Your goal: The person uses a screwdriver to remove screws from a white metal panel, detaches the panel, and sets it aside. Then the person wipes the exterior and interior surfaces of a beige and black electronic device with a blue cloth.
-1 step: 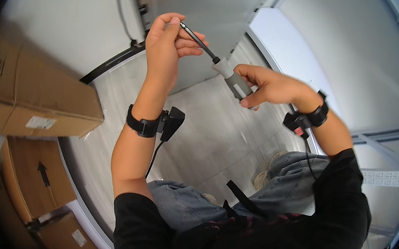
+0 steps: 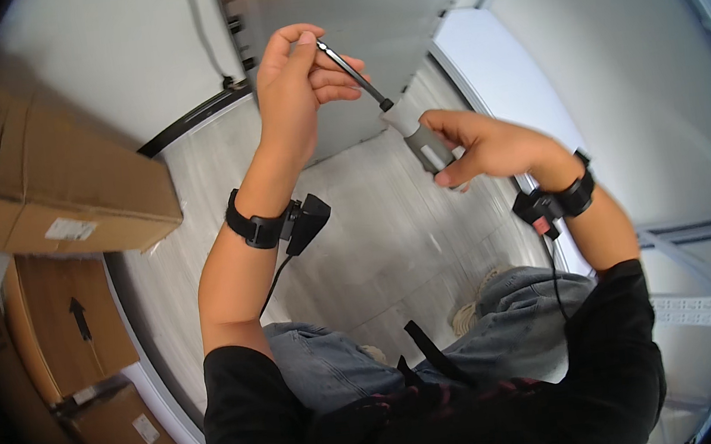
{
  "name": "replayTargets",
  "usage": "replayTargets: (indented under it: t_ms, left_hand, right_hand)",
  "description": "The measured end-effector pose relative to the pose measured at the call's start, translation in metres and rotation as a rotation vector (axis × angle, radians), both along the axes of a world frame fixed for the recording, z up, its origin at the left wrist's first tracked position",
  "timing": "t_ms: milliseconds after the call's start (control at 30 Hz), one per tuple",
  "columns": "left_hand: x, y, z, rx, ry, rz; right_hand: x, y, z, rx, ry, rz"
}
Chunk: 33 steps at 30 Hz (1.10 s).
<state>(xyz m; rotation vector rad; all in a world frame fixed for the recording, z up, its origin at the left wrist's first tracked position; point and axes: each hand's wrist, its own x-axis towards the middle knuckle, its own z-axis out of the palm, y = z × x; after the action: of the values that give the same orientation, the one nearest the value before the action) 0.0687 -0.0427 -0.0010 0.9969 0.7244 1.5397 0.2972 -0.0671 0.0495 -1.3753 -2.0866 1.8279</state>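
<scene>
Head view shows a grey driver in the air between the two hands, above the pale floor and in front of the grey metal panel. It lies aslant: the slim shaft goes up and to the left, and the handle end points down, to the right.

The right hand has its fingers closed around the handle, with the thumb along the near side. I think such a grip is chosen because the handle is the thickest part, and it probably carries most of the weight there.

The left hand is at the other end. Its thumb and forefinger come together at the tip of the shaft, and the other fingers are loosely bent behind it. Whether they really pinch the metal, I cannot tell. Perhaps the hand is there to steady or to feel the tip, as this long end would otherwise have no support.

Each wrist has a black strap, the left one and the right one. The cardboard box stands to the left, well apart from both hands.
</scene>
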Motion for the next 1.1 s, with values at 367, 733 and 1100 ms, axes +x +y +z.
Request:
replayTargets:
  t_ms: [367,733,1100]
  left_hand:
    - [0.251,0.05,-0.06,-0.157,-0.121,-0.367]
    - [0.481,0.086,-0.197,-0.517,0.343,-0.653]
    - [0.581,0.121,-0.293,-0.338,0.765,-0.491]
  right_hand:
    - [0.257,-0.011,0.0,0.051,-0.144,-0.311]
    - [0.426,-0.081,-0.236,-0.248,0.438,-1.048]
    - [0.491,-0.117,-0.302,-0.214,0.438,-1.389]
